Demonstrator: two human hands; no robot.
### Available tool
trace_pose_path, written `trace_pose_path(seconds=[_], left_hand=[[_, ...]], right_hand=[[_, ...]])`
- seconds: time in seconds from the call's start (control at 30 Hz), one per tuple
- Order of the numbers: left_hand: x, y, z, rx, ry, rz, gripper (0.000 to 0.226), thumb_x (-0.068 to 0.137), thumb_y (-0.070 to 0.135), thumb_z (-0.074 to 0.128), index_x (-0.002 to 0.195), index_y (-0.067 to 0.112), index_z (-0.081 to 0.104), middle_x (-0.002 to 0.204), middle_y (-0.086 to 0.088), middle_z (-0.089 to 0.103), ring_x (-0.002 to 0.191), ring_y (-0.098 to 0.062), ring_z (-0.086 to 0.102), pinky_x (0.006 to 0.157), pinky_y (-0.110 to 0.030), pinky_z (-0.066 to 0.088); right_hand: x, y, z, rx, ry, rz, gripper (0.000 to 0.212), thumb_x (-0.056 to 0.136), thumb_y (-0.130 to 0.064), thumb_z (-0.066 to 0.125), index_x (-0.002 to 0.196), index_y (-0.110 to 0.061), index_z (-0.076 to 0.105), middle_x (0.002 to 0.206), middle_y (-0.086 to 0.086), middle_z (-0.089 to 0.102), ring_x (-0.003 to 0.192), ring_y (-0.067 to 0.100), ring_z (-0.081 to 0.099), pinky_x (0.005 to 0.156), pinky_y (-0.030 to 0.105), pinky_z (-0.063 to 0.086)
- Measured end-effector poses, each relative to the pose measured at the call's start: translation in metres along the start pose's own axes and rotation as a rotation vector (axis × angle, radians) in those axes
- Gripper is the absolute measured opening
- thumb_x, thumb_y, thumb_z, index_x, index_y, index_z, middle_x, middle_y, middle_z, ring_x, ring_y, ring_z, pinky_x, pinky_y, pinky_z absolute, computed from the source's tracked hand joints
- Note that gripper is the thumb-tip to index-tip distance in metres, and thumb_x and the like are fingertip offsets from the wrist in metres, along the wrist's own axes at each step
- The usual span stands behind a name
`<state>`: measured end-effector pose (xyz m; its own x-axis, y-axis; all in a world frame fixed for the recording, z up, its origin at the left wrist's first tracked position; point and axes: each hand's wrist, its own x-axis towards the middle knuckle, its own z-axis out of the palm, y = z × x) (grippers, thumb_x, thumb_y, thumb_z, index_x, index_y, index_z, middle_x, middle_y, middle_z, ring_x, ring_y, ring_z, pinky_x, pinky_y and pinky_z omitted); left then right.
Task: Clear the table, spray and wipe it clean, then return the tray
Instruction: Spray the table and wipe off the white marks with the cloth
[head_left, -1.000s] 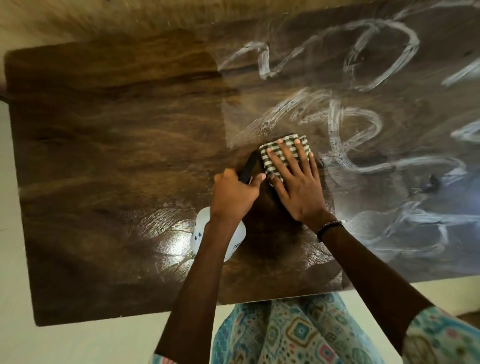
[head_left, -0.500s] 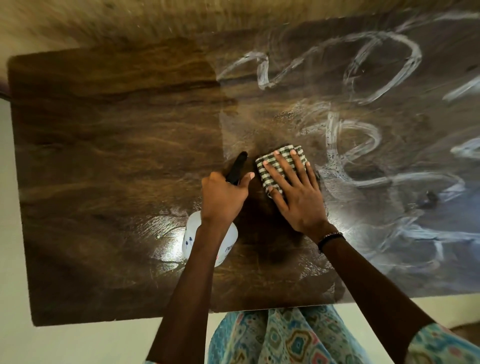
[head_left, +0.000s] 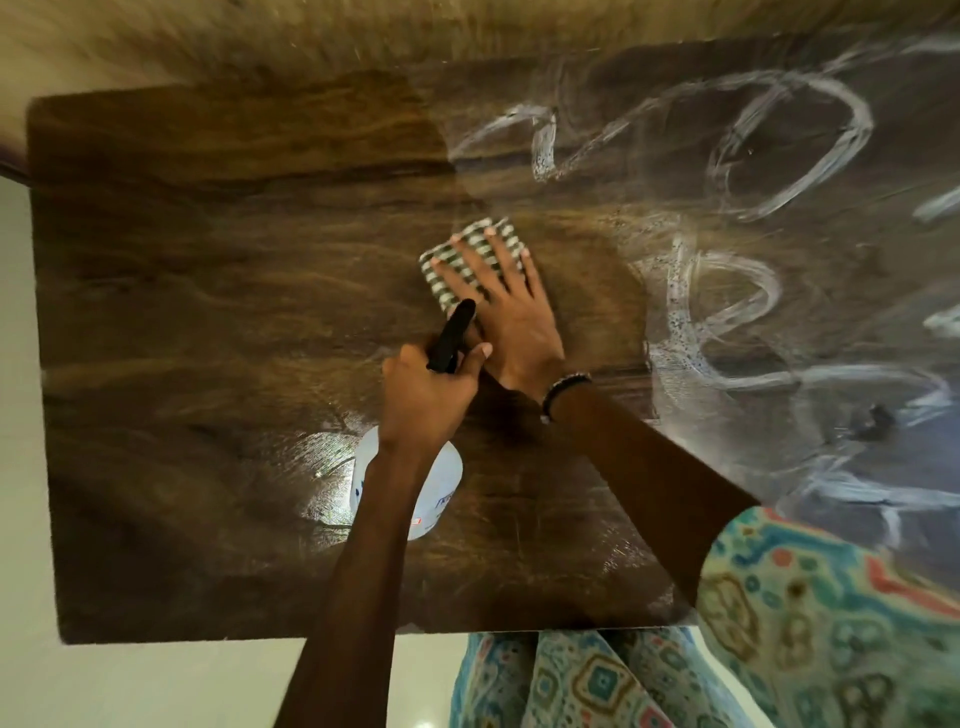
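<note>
Dark wood table (head_left: 182, 312): I see bare surface running to its left and near edges, white foam streaks (head_left: 779, 145) on the right. Right hand (head_left: 506, 306) presses flat, fingers spread, on checked cloth (head_left: 467, 249) mid-table. Left hand (head_left: 426, 395) grips spray bottle (head_left: 415, 493), nozzle beside the cloth.

spray bottle (head_left: 436, 499) label print, illegible
</note>
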<state>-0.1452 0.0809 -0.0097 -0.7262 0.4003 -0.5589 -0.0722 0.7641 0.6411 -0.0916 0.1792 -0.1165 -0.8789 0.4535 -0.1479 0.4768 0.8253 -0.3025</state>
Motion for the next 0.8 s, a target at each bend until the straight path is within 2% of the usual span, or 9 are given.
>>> trace_pose_path(seconds=[0.1,0.17,0.3,0.47,0.57,0.7,0.77,0.8], left_hand=[[0.000,-0.001,-0.002,0.017,0.028,0.023,0.036,0.077,0.030,0.075,0.064,0.022,0.043,0.076,-0.004,0.054,0.081,-0.023,0.055,0.074,-0.027,0.043],[0.002,0.001,-0.004,0.007,0.016,0.028,0.033,0.078,0.030,0.074,0.067,0.020,0.044,0.071,0.001,0.052,0.077,-0.022,0.055,0.072,-0.026,0.042],[0.005,0.009,-0.009,0.008,-0.011,0.036,0.038,0.079,0.030,0.072,0.061,0.029,0.040,0.066,0.009,0.045,0.062,-0.011,0.050,0.071,-0.026,0.042],[0.016,0.019,-0.006,0.032,-0.009,0.050,0.033,0.079,0.031,0.073,0.061,0.024,0.046,0.067,0.009,0.043,0.060,-0.011,0.050,0.073,-0.030,0.047],[0.029,0.019,-0.002,0.034,0.004,0.067,0.027,0.076,0.035,0.076,0.073,0.013,0.060,0.071,-0.002,0.058,0.074,-0.025,0.063,0.074,-0.032,0.051],[0.045,0.024,0.005,0.095,0.022,0.072,0.047,0.072,0.047,0.074,0.089,0.004,0.065,0.091,-0.016,0.066,0.087,-0.033,0.065,0.078,-0.041,0.055],[0.051,0.033,0.008,0.085,0.021,0.092,0.041,0.073,0.043,0.074,0.088,0.005,0.067,0.087,-0.013,0.066,0.086,-0.031,0.065,0.077,-0.037,0.054],[0.053,0.039,0.009,0.070,0.013,0.107,0.037,0.074,0.040,0.075,0.085,0.006,0.067,0.080,-0.008,0.065,0.082,-0.028,0.065,0.074,-0.033,0.052]], right_hand=[[-0.044,0.003,0.005,0.027,-0.012,-0.159,0.047,0.098,-0.036,0.038,0.143,-0.024,0.042,0.155,0.006,0.032,0.146,0.032,0.018,0.118,0.052,0.018],[-0.077,0.027,-0.003,-0.016,-0.017,-0.165,0.047,0.098,-0.039,0.037,0.143,-0.025,0.041,0.154,0.006,0.034,0.146,0.030,0.019,0.119,0.049,0.017],[-0.089,0.078,-0.020,-0.031,-0.012,0.064,0.054,0.098,-0.044,0.027,0.150,-0.030,0.026,0.159,0.002,0.023,0.148,0.028,0.009,0.119,0.050,0.012],[-0.009,0.054,-0.023,0.055,0.090,0.314,0.055,0.096,-0.039,0.028,0.150,-0.029,0.027,0.160,0.001,0.020,0.148,0.031,0.010,0.119,0.053,0.010],[0.022,0.025,-0.017,0.059,0.042,0.193,0.056,0.095,-0.039,0.025,0.150,-0.029,0.024,0.160,0.002,0.017,0.148,0.032,0.007,0.119,0.054,0.009],[-0.006,0.025,-0.012,0.037,-0.016,-0.090,0.049,0.098,-0.039,0.028,0.144,-0.025,0.041,0.157,0.004,0.028,0.147,0.030,0.013,0.120,0.050,0.013],[-0.034,0.047,-0.016,-0.018,-0.028,-0.149,0.049,0.098,-0.040,0.032,0.143,-0.024,0.041,0.153,0.005,0.036,0.146,0.029,0.020,0.119,0.047,0.014],[-0.044,0.063,-0.019,-0.044,-0.033,-0.130,0.050,0.098,-0.041,0.032,0.145,-0.026,0.037,0.154,0.004,0.033,0.146,0.028,0.019,0.119,0.046,0.013]])
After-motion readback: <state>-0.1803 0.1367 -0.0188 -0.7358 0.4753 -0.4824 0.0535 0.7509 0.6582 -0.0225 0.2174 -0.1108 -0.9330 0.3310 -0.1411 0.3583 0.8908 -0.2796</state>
